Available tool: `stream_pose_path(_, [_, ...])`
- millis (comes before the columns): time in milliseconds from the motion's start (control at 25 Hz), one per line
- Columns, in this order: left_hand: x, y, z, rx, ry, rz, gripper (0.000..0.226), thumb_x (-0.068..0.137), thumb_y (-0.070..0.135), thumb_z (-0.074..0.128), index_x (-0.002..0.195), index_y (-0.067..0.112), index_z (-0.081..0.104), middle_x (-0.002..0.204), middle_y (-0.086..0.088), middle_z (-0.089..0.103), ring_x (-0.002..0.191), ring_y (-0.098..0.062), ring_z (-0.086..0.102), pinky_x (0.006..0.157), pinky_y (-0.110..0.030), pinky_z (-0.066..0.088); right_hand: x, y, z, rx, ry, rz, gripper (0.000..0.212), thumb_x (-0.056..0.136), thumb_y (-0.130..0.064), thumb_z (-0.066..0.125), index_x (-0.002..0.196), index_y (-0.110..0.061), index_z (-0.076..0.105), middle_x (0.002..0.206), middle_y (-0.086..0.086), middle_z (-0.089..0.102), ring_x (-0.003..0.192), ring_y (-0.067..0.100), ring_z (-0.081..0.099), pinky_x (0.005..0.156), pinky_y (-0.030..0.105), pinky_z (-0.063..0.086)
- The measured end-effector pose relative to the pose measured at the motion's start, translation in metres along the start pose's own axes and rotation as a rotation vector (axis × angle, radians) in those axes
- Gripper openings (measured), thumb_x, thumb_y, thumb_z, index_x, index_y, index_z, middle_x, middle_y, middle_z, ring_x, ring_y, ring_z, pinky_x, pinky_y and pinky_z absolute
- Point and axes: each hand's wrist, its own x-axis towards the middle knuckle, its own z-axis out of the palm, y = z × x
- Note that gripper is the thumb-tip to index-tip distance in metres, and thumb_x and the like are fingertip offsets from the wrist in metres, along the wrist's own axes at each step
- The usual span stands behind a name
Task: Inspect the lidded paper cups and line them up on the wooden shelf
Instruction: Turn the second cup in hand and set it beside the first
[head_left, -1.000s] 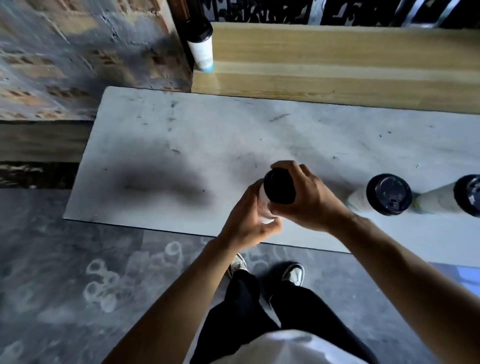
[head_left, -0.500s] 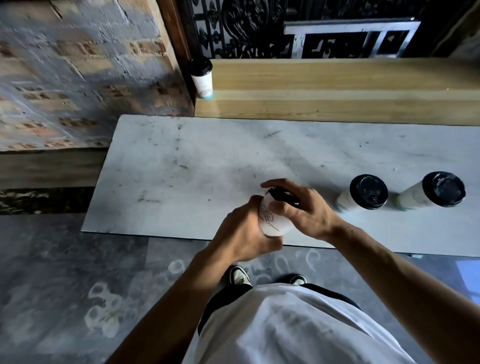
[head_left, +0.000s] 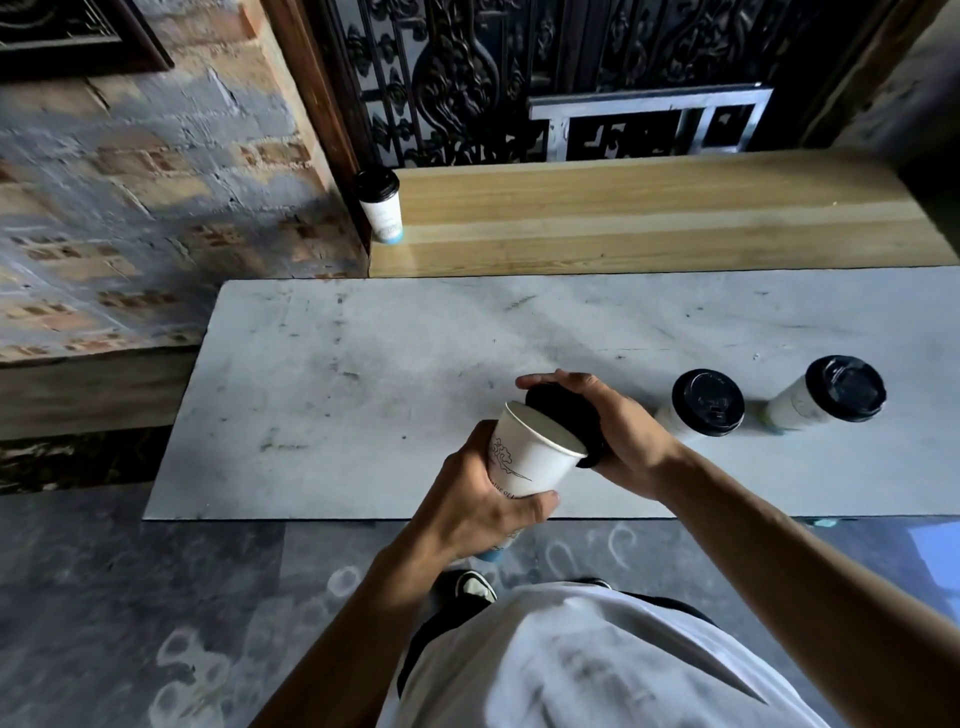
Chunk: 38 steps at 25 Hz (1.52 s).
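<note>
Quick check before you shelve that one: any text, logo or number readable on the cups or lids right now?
Held cup: a line-drawn logo with a row of print under it, partly covered by the left hand; too small to read.
Cup on the shelf: faint print, too blurred to read.
Lids of the two cups on the table: embossed marks, unreadable.
Nothing legible.

Scuffed white board (head_left: 363, 364); brick wall (head_left: 156, 182); ornate black grille (head_left: 467, 78); shoe (head_left: 475, 584).
</note>
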Motion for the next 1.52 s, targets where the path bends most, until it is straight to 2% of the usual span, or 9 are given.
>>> stream_pose_path(160, [0.0,0.006,0.0,0.054,-0.006,-0.021,0.069,0.056,0.05,0.082,0.118,0.033,0.055,0.098,0.011,0.073,0.085,-0.004,0.069,0.071,-0.023,0.057,-0.004,-0.008,0.004,-0.112,0.007,-0.085,0.039,0.102,-0.042,0.048,0.121,-0.021,0.075,0.109,0.002,0.074,0.096,0.02,0.063,0.063,0.028,0.04])
stream_pose_path(280, [0.002,0.01,0.004,0.102,0.025,-0.053,0.062,0.063,0.041,0.084,0.117,0.033,0.054,0.096,0.01,0.073,0.084,-0.007,0.07,0.071,-0.026,0.059,-0.007,-0.011,0.012,-0.267,0.018,-0.135,0.03,0.105,-0.028,0.051,0.122,-0.019,0.074,0.108,0.002,0.076,0.093,0.009,0.07,0.072,0.017,0.049])
stream_pose_path(480, [0.006,0.012,0.011,0.161,0.05,-0.078,0.062,0.06,0.041,0.082,0.114,0.031,0.054,0.095,0.007,0.073,0.082,-0.012,0.071,0.071,-0.029,0.06,-0.005,-0.006,0.011,-0.46,0.054,-0.206,0.027,0.101,-0.038,0.052,0.116,-0.035,0.075,0.112,0.004,0.075,0.1,0.021,0.068,0.084,0.027,0.052])
stream_pose_path(600, [0.009,0.013,0.017,0.198,0.066,-0.092,0.067,0.053,0.046,0.078,0.114,0.031,0.053,0.096,0.008,0.074,0.085,-0.013,0.072,0.076,-0.035,0.062,-0.005,-0.007,0.01,-0.551,0.031,-0.232,0.031,0.099,-0.041,0.05,0.12,-0.039,0.073,0.123,-0.006,0.073,0.115,0.014,0.066,0.098,0.028,0.051])
stream_pose_path(800, [0.012,0.022,0.019,0.235,0.032,-0.105,0.068,0.061,0.039,0.083,0.12,0.025,0.051,0.1,0.007,0.071,0.087,-0.017,0.071,0.075,-0.033,0.061,-0.001,-0.004,0.003,-0.532,0.002,-0.215,0.037,0.094,-0.049,0.046,0.121,-0.043,0.071,0.118,-0.008,0.073,0.113,0.018,0.067,0.102,0.039,0.053])
stream_pose_path(1000, [0.01,0.028,0.027,0.262,0.02,-0.137,0.074,0.059,0.043,0.079,0.124,0.023,0.05,0.102,0.004,0.071,0.09,-0.023,0.07,0.077,-0.035,0.06,0.002,0.003,-0.006,-0.327,-0.023,-0.138,0.031,0.103,-0.033,0.048,0.12,-0.031,0.074,0.119,0.002,0.074,0.107,0.018,0.069,0.093,0.033,0.052])
stream_pose_path(1240, [0.011,0.033,0.036,0.396,-0.014,-0.209,0.068,0.061,0.042,0.079,0.118,0.023,0.047,0.104,-0.001,0.071,0.09,-0.026,0.07,0.077,-0.037,0.06,0.005,0.014,-0.011,-0.226,0.058,-0.003,0.034,0.104,-0.029,0.048,0.119,-0.021,0.077,0.112,-0.004,0.074,0.095,0.017,0.068,0.077,0.027,0.049])
stream_pose_path(1360, [0.012,0.034,0.043,0.441,-0.01,-0.204,0.069,0.061,0.043,0.078,0.119,0.022,0.047,0.106,-0.001,0.071,0.092,-0.028,0.07,0.076,-0.036,0.058,0.004,0.015,-0.014,-0.197,0.093,0.048,0.033,0.102,-0.029,0.049,0.118,-0.021,0.077,0.111,-0.003,0.074,0.097,0.024,0.068,0.08,0.038,0.049])
stream_pose_path(1520, [0.016,0.024,0.041,0.339,-0.049,-0.235,0.073,0.057,0.046,0.076,0.122,0.026,0.049,0.105,0.001,0.071,0.091,-0.025,0.07,0.07,-0.032,0.054,0.004,0.013,-0.015,-0.247,0.058,0.076,0.038,0.102,-0.043,0.051,0.124,-0.022,0.074,0.124,0.001,0.074,0.108,0.023,0.07,0.09,0.035,0.05])
